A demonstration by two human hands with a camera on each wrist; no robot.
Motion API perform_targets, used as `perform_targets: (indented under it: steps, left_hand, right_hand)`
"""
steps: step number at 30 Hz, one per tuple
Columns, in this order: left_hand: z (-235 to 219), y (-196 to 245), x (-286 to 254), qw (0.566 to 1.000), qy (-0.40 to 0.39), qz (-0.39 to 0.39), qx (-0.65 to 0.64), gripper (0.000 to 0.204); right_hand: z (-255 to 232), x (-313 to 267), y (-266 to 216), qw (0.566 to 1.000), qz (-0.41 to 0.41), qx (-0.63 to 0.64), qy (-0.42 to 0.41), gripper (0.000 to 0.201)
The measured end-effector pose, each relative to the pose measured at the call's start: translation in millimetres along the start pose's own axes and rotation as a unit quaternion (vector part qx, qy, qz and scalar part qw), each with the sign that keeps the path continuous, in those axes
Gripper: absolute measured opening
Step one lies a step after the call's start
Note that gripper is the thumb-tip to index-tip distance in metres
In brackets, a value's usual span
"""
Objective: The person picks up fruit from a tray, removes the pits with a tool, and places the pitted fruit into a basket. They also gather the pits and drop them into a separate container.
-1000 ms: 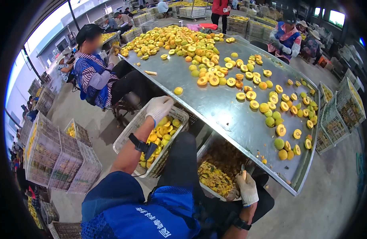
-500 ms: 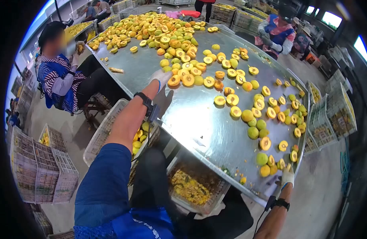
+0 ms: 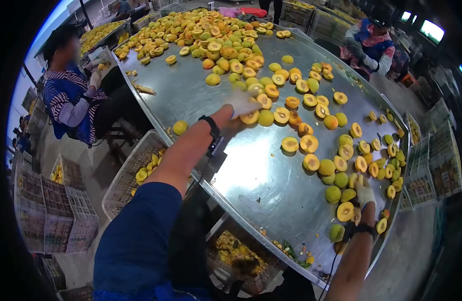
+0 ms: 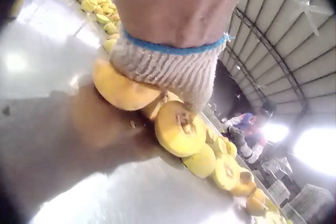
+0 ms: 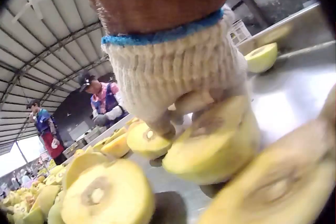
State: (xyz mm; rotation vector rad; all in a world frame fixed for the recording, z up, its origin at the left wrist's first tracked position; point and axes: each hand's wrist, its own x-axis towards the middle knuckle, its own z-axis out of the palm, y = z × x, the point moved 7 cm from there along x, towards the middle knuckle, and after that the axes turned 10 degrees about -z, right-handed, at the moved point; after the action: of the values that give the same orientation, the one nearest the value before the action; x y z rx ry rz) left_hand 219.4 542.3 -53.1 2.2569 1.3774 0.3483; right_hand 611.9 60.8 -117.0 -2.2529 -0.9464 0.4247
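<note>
Left hand in white knit glove (image 3: 243, 104), blurred, at yellow, round, halved fruit (image 3: 282, 115) mid-way across grey sheet-metal worktop (image 3: 291, 215); fingers hidden, cannot tell grip. Right hand in similar glove (image 3: 364, 192), well apart from left, low among more halves at right; pale tan piece (image 5: 193, 101) under palm, grip unclear. Yellow-green fruit heap (image 3: 206, 32) far left. Pale plastic crate (image 3: 121, 173) near left.

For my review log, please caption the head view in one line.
Gloved left hand and right hand reach among halved yellow fruit on a metal table.
</note>
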Motion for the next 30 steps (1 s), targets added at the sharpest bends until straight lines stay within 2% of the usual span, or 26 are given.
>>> perform_targets:
  steps: [2, 3, 4, 5, 6, 7, 8, 10, 11, 12, 13, 14, 15, 16, 17, 18, 19, 20, 22, 23, 25, 26, 28, 29, 30]
  left_hand:
    - [6.9, 32.3, -29.7, 0.989, -0.133, 0.069, -0.013, 0.077]
    - [8.4, 39.5, -42.0, 0.989, -0.129, 0.072, -0.013, 0.077]
    - [10.6, 49.0, -55.6, 0.988, -0.111, 0.104, -0.015, 0.077]
    - [13.5, 57.1, -68.4, 0.986, -0.095, 0.135, -0.017, 0.078]
    - [22.8, 62.4, -76.1, 0.970, -0.040, 0.234, -0.052, 0.078]
    - [32.8, 68.4, -91.9, 0.972, -0.087, 0.218, 0.021, 0.078]
    - [40.4, 72.5, -108.3, 0.966, -0.131, 0.201, 0.095, 0.079]
    - [60.9, 72.5, -135.5, 0.951, -0.186, 0.248, 0.020, 0.078]
    - [61.0, 77.1, -153.6, 0.936, -0.223, 0.273, 0.003, 0.076]
    - [50.1, 82.1, -166.7, 0.936, -0.221, 0.275, 0.005, 0.076]
    - [49.2, 84.8, -185.3, 0.907, -0.329, 0.260, -0.038, 0.075]
    - [50.2, 87.5, -201.4, 0.866, -0.432, 0.239, -0.081, 0.073]
    - [49.5, 89.8, -206.1, 0.859, -0.442, 0.256, -0.022, 0.064]
    - [47.0, 95.4, -207.5, 0.859, -0.442, 0.257, -0.022, 0.064]
    - [34.2, 105.2, -207.3, 0.889, -0.375, 0.259, 0.046, 0.058]
    - [26.5, 112.1, -202.7, 0.910, -0.305, 0.258, 0.114, 0.052]
    - [31.3, 116.5, -188.7, 0.919, -0.252, 0.279, 0.118, 0.043]
    - [38.3, 122.0, -178.2, 0.917, -0.256, 0.281, 0.119, 0.043]
    - [36.4, 128.1, -139.7, 0.965, -0.191, 0.167, 0.075, 0.040]
    - [40.4, 136.1, -130.6, 0.964, -0.191, 0.169, 0.075, 0.040]
    - [29.4, 152.3, -109.7, 0.985, -0.028, 0.166, 0.043, 0.037]
    - [39.8, 160.5, -101.9, 0.985, -0.030, 0.166, 0.042, 0.037]
    - [47.8, 171.3, -84.3, 0.990, 0.077, 0.114, 0.040, 0.038]
    - [36.0, 178.7, -84.0, 0.996, 0.041, 0.030, 0.073, 0.047]
    - [37.4, 180.3, -73.5, 0.996, 0.040, 0.029, 0.072, 0.047]
  right_hand:
    - [33.7, 13.8, -44.4, 0.998, -0.041, -0.018, -0.036, 0.048]
    - [50.3, 20.7, -58.4, 0.996, -0.050, -0.049, -0.056, 0.050]
    - [58.0, 6.2, -104.4, 0.992, -0.035, -0.083, -0.086, 0.051]
    - [77.1, 9.6, -115.5, 0.973, -0.175, -0.133, -0.068, 0.053]
    - [88.7, -2.8, -134.2, 0.985, -0.145, -0.059, -0.076, 0.052]
    - [102.5, -9.7, -144.4, 0.985, -0.124, -0.062, -0.107, 0.052]
    - [105.5, -23.9, -160.6, 0.985, -0.126, -0.062, -0.103, 0.052]
    - [110.9, -60.8, -190.7, 0.981, -0.085, -0.020, -0.171, 0.048]
    - [106.6, -76.7, -203.4, 0.982, -0.088, -0.019, -0.168, 0.048]
    - [111.8, -99.3, -204.5, 0.970, -0.044, 0.002, -0.240, 0.046]
    - [113.8, -123.4, -203.2, 0.950, 0.002, 0.022, -0.310, 0.044]
    - [103.8, -140.3, -204.7, 0.950, 0.003, 0.021, -0.310, 0.044]
    - [95.3, -156.9, -209.9, 0.947, -0.038, 0.020, -0.319, 0.043]
    - [91.6, -170.4, -210.5, 0.942, -0.079, 0.020, -0.326, 0.041]
    - [87.1, -178.2, -196.9, 0.943, -0.078, 0.021, -0.324, 0.041]
    - [69.2, -177.3, -185.9, 0.961, -0.126, 0.013, -0.245, 0.044]
    - [52.1, -177.4, -175.4, 0.971, -0.171, 0.004, -0.164, 0.048]
    - [42.9, -183.9, -167.9, 0.972, -0.167, 0.005, -0.164, 0.048]
    - [6.6, -187.7, -153.4, 0.989, -0.111, -0.064, -0.079, 0.049]
    - [2.6, -187.4, -133.0, 0.989, -0.110, -0.064, -0.078, 0.049]
    - [-9.0, -188.9, -98.6, 0.983, -0.177, -0.047, 0.000, 0.048]
    - [-11.1, -192.2, -96.4, 0.983, -0.175, -0.047, 0.000, 0.048]
    - [-19.5, -205.9, -95.4, 0.997, -0.053, -0.057, -0.021, 0.047]
    - [-21.5, -207.6, -98.7, 0.995, -0.062, -0.072, -0.034, 0.047]
    - [-22.3, -204.0, -91.7, 0.995, -0.062, -0.074, -0.036, 0.047]
